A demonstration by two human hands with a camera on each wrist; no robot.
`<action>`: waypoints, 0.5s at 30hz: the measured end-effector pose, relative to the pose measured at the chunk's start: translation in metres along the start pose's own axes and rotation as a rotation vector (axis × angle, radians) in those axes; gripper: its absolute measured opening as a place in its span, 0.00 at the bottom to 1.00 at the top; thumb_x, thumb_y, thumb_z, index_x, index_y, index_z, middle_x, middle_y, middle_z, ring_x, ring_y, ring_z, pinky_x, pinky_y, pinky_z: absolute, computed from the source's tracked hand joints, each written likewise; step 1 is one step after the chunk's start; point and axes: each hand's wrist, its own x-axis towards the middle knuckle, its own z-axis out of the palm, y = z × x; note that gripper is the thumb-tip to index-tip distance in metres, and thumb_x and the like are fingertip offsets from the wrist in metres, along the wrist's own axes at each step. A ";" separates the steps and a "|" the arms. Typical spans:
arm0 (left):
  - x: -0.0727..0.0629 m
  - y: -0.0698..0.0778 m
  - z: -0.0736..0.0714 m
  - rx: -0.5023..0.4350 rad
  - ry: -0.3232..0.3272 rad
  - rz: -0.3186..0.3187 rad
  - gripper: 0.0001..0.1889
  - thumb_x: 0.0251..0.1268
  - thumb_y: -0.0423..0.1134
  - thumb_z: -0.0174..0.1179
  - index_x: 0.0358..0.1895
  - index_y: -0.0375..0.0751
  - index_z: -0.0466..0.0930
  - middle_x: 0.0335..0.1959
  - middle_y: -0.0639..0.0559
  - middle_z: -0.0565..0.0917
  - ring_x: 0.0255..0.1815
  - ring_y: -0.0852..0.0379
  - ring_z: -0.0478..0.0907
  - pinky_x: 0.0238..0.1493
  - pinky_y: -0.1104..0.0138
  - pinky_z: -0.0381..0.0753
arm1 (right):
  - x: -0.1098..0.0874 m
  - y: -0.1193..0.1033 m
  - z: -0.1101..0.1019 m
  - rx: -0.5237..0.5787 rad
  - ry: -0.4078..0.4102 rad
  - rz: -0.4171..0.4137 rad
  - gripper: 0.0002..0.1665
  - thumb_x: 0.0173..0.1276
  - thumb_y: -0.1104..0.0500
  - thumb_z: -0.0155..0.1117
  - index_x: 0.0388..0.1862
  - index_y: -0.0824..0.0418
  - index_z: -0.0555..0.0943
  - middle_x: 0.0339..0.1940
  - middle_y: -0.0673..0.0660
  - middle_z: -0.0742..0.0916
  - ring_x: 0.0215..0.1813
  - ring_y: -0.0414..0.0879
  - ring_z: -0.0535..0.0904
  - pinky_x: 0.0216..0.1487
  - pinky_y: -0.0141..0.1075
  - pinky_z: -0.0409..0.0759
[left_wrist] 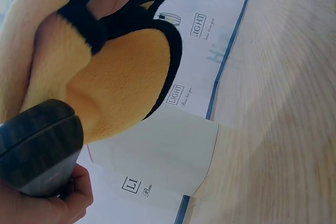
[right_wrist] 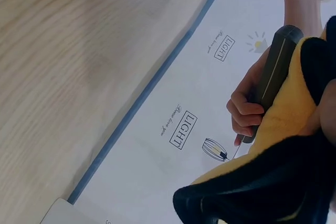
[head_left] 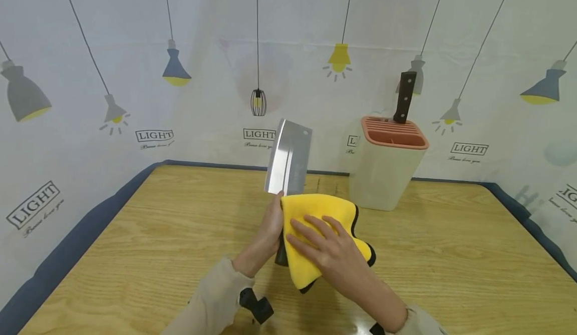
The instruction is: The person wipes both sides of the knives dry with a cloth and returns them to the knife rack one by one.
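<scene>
My left hand (head_left: 272, 222) grips the dark handle (right_wrist: 275, 77) of a cleaver (head_left: 288, 157), whose broad shiny blade points up and away. In the left wrist view the handle's butt end (left_wrist: 44, 150) shows close up, with curled fingers below it. A yellow cloth (head_left: 315, 210) with black edging lies over the right side of the handle. My right hand (head_left: 335, 255) holds this cloth against the handle, its fingers spread across the top; the thumb is hidden in the head view. A loose flap of cloth (left_wrist: 126, 82) hangs out past the handle.
At the back right stands a white knife holder (head_left: 383, 175) with a pink slotted top. A second knife's dark handle (head_left: 404, 97) sticks up from it. The wooden table (head_left: 180, 225) reaches back to a white backdrop (head_left: 216, 74) printed with lamps.
</scene>
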 end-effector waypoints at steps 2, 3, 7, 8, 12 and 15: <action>0.000 0.001 0.001 0.006 0.002 0.003 0.24 0.71 0.51 0.24 0.28 0.40 0.66 0.22 0.53 0.71 0.21 0.62 0.71 0.24 0.72 0.73 | 0.002 0.001 0.000 -0.006 0.000 0.010 0.29 0.42 0.67 0.70 0.48 0.54 0.80 0.52 0.54 0.79 0.54 0.52 0.73 0.48 0.46 0.73; -0.001 0.001 0.001 0.014 0.001 0.006 0.24 0.71 0.51 0.24 0.29 0.40 0.66 0.22 0.53 0.71 0.21 0.62 0.71 0.25 0.72 0.73 | 0.003 0.001 0.000 -0.009 -0.001 0.018 0.29 0.42 0.67 0.71 0.48 0.54 0.80 0.52 0.55 0.79 0.53 0.52 0.73 0.48 0.46 0.73; -0.002 0.000 0.002 0.047 -0.012 0.029 0.24 0.71 0.50 0.24 0.33 0.39 0.68 0.24 0.53 0.72 0.22 0.62 0.72 0.26 0.71 0.73 | 0.006 0.004 0.000 -0.023 -0.020 0.048 0.31 0.40 0.66 0.74 0.48 0.54 0.80 0.52 0.55 0.79 0.53 0.52 0.73 0.48 0.46 0.73; -0.002 0.000 0.001 0.055 -0.020 0.034 0.24 0.71 0.50 0.24 0.34 0.38 0.68 0.24 0.53 0.72 0.23 0.62 0.72 0.26 0.71 0.73 | 0.007 0.005 0.000 -0.030 -0.028 0.055 0.31 0.40 0.66 0.74 0.48 0.53 0.80 0.53 0.54 0.79 0.53 0.52 0.73 0.48 0.46 0.73; -0.004 -0.002 0.000 0.071 -0.063 0.054 0.26 0.71 0.53 0.24 0.38 0.37 0.68 0.26 0.52 0.74 0.24 0.61 0.73 0.27 0.70 0.74 | 0.009 0.009 0.001 -0.042 -0.047 0.073 0.30 0.42 0.65 0.73 0.48 0.53 0.80 0.52 0.54 0.79 0.53 0.52 0.73 0.49 0.45 0.72; -0.005 -0.004 0.001 0.067 -0.079 0.052 0.28 0.71 0.56 0.25 0.38 0.37 0.69 0.25 0.52 0.75 0.23 0.61 0.75 0.26 0.69 0.75 | 0.011 0.011 0.001 -0.030 -0.060 0.096 0.29 0.43 0.66 0.73 0.48 0.53 0.80 0.52 0.55 0.79 0.53 0.53 0.73 0.49 0.45 0.72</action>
